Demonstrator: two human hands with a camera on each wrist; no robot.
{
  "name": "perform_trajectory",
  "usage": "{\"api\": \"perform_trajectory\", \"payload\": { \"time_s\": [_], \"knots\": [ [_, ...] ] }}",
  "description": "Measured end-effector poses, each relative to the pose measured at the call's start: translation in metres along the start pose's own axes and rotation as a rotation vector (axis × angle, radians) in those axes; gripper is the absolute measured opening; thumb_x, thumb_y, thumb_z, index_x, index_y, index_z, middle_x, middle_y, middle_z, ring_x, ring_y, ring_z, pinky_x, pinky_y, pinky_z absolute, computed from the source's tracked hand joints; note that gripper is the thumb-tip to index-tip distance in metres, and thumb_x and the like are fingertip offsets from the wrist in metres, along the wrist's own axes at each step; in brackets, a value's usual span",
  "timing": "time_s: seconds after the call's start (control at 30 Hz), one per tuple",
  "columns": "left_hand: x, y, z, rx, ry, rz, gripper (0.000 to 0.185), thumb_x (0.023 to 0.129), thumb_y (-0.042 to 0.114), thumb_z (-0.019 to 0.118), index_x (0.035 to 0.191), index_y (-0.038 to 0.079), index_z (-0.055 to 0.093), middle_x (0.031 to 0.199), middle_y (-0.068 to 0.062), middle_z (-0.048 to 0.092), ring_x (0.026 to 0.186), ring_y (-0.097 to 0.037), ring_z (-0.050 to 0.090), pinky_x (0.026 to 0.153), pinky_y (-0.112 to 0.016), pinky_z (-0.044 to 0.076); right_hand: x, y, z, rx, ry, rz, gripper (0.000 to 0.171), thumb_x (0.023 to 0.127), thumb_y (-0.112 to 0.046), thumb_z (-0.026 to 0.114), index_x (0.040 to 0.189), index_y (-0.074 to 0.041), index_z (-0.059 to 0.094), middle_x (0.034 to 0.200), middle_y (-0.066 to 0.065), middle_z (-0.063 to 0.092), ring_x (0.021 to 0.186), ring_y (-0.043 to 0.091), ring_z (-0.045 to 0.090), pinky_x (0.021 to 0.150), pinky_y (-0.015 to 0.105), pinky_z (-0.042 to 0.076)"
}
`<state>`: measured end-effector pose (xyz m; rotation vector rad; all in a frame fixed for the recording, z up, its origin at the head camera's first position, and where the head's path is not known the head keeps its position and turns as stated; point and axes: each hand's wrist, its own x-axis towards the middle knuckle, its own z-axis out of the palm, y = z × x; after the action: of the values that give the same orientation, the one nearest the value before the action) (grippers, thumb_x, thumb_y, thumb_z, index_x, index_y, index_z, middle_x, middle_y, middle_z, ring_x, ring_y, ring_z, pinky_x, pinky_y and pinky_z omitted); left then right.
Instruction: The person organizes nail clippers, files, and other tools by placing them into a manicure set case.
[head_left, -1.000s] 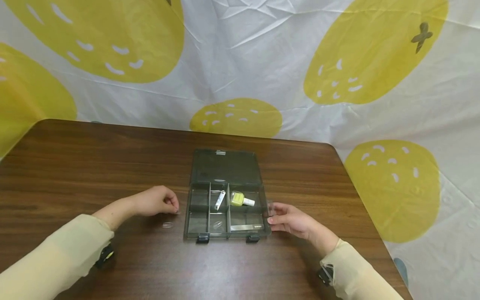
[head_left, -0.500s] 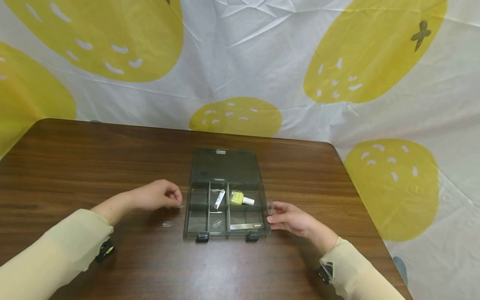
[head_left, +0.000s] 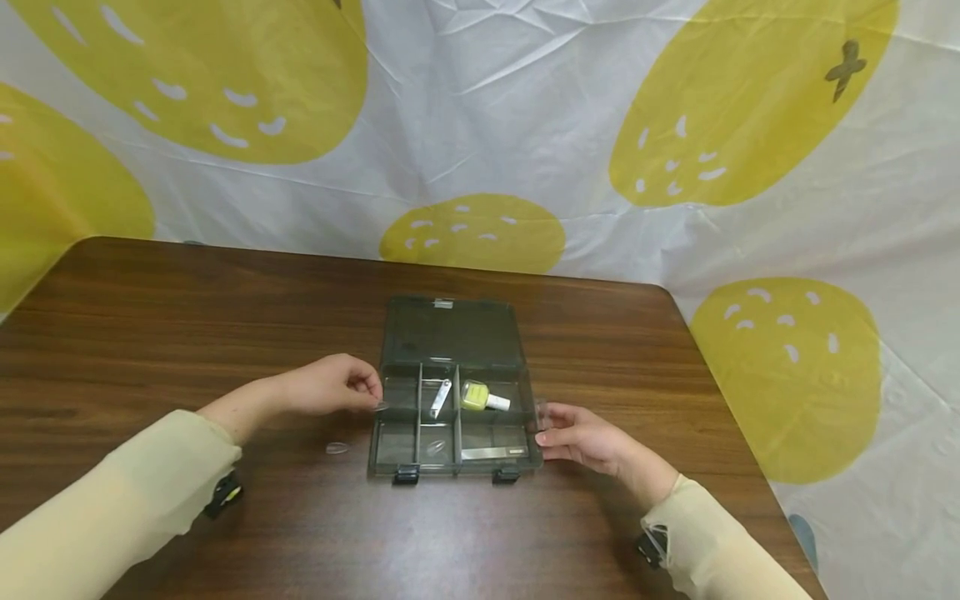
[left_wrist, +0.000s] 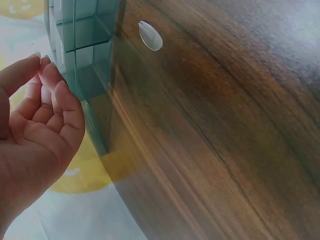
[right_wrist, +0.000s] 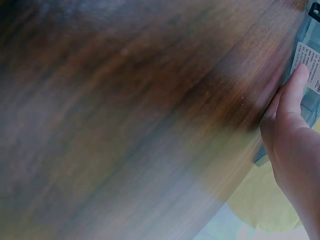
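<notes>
Left hand (head_left: 333,392) pinching a clear oval nail tip (head_left: 381,407) at the smoky plastic organizer's (head_left: 452,454) nine o'clock edge, right hand (head_left: 581,437) with relaxed fingers touching its three o'clock wall on glossy wood.

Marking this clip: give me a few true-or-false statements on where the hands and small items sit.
1. The organizer box lies open on the table. True.
2. The yellow polish bottle stands on the table outside the box. False: it lies inside a rear compartment.
3. The right hand rests against the box's right side. True.
4. The left hand is at the box's left edge, pinching a clear nail tip. True.
5. No nail tip lies loose on the table. False: another tip lies left of the box.
</notes>
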<state>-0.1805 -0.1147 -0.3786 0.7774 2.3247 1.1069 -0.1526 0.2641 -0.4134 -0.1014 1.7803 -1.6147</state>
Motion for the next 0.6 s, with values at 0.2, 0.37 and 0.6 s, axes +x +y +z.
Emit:
{"api": "perform_trajectory", "payload": {
  "time_s": [0.2,0.37,0.6],
  "knots": [
    [0.007,0.006,0.003,0.015,-0.001,-0.009,0.007,0.084,0.011,0.062,0.083,0.003,0.063,0.069,0.004,0.056,0.066,-0.007,0.048,0.062,-0.022,0.041,0.0,0.001,-0.001,0.0,-0.003,-0.002,0.069,0.088,-0.002,0.057,0.139,0.018,0.015,0.11,0.007,0.055,0.093,0.01,0.061,0.088,0.031,0.05],
    [0.014,0.01,0.007,0.012,-0.011,0.01,0.005,0.083,0.008,0.062,0.082,0.003,0.063,0.069,0.003,0.056,0.066,-0.007,0.048,0.062,-0.022,0.041,0.001,0.002,-0.002,0.001,-0.003,-0.005,0.068,0.088,-0.002,0.057,0.138,0.018,0.016,0.108,0.006,0.055,0.093,0.01,0.061,0.088,0.031,0.05],
    [0.023,0.012,0.016,0.003,-0.036,0.045,0.005,0.082,0.007,0.062,0.081,0.003,0.062,0.069,0.004,0.056,0.066,-0.006,0.049,0.063,-0.021,0.042,0.002,0.003,-0.002,0.002,0.0,-0.007,0.067,0.088,-0.001,0.056,0.138,0.018,0.017,0.106,0.004,0.056,0.092,0.01,0.061,0.087,0.03,0.051]
  ]
}}
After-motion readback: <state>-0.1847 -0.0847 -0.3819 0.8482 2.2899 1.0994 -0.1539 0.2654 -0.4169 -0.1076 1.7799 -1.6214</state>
